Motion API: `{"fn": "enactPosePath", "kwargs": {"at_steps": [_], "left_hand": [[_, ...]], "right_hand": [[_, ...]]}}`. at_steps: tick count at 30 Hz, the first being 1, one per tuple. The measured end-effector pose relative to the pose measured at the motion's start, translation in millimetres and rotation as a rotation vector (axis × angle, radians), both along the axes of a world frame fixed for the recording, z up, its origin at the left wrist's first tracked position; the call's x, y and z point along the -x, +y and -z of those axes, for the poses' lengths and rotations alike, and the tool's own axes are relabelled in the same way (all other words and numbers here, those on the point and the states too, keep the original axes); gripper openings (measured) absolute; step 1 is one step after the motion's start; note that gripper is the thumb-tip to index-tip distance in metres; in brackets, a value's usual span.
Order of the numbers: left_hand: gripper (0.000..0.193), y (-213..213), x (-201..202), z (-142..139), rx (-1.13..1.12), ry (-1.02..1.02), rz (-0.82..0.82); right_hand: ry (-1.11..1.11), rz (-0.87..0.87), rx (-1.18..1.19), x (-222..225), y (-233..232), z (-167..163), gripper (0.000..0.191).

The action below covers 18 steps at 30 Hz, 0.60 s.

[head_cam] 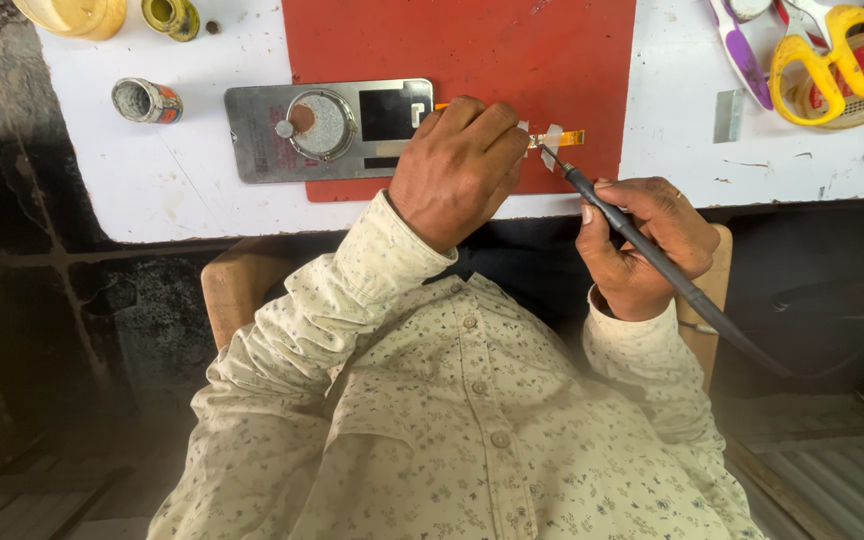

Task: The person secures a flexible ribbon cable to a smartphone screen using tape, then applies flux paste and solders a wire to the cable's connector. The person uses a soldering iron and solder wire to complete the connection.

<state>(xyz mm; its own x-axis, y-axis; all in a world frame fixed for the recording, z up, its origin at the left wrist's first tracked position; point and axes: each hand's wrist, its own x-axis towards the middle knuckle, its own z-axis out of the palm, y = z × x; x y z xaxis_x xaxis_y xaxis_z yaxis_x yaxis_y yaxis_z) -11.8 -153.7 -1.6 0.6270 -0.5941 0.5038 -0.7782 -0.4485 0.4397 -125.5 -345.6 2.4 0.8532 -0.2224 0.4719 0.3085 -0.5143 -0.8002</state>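
Table edge: We saw the white table [182, 190] end just below both hands, its near edge running from 9 to 3 o'clock; the hands worked right at that edge, over the lower rim of the red mat [472, 50].
Open room: Bare white surface lay at 9 o'clock of the left hand, below the plate, and at 3 o'clock of the strip, between the mat and the scissors.
Strip: The orange strip [569, 138] lay on the mat near its lower right corner, poking out from under the left fingertips toward 3 o'clock, with a pale tab on it.
Around: A grey metal plate [282, 135] with a round lens lay just beside the left hand at 9 o'clock, half on the mat. A small tin [145, 101] stood farther at 9 o'clock, well apart. A yellow jar [77, 15] and a small pot [170, 15] sat at 11 o'clock by the far edge. Yellow scissors [832, 60] and a purple tool [739, 50] lay at 2 o'clock, well apart from the strip.
In the way: Nothing stood between the iron tip and the strip; the plate crowded the left hand's side.
Left hand: We held our left hand [457, 165] knuckles up, fingers together and pressed down on the strip's left end.
Right hand: Our right hand [642, 245] hung off the table edge, fingers clamped pen-wise on the black iron [632, 235], which slanted toward 11 o'clock with its tip touching the strip, its cord trailing to 4 o'clock.
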Motion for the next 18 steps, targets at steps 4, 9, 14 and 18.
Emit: {"fn": "enactPosePath", "kwargs": {"at_steps": [4,9,14,18], "left_hand": [[0.011,0.3,0.2,-0.2,-0.003,-0.003,-0.004],[0.010,0.5,-0.1,-0.3,-0.002,-0.010,-0.004],[0.010,-0.2,0.4,0.1,-0.011,-0.020,-0.008],[0.011,0.6,0.0,0.3,-0.010,-0.017,-0.001]], "right_hand": [[-0.012,0.000,0.029,-0.9,-0.4,0.5,0.015],[-0.046,-0.012,0.057,-3.4,-0.6,2.2,0.015],[-0.035,-0.001,0.048,-1.4,0.2,2.2,0.015],[-0.029,-0.006,-0.004,-1.5,-0.9,2.5,0.015]]}}
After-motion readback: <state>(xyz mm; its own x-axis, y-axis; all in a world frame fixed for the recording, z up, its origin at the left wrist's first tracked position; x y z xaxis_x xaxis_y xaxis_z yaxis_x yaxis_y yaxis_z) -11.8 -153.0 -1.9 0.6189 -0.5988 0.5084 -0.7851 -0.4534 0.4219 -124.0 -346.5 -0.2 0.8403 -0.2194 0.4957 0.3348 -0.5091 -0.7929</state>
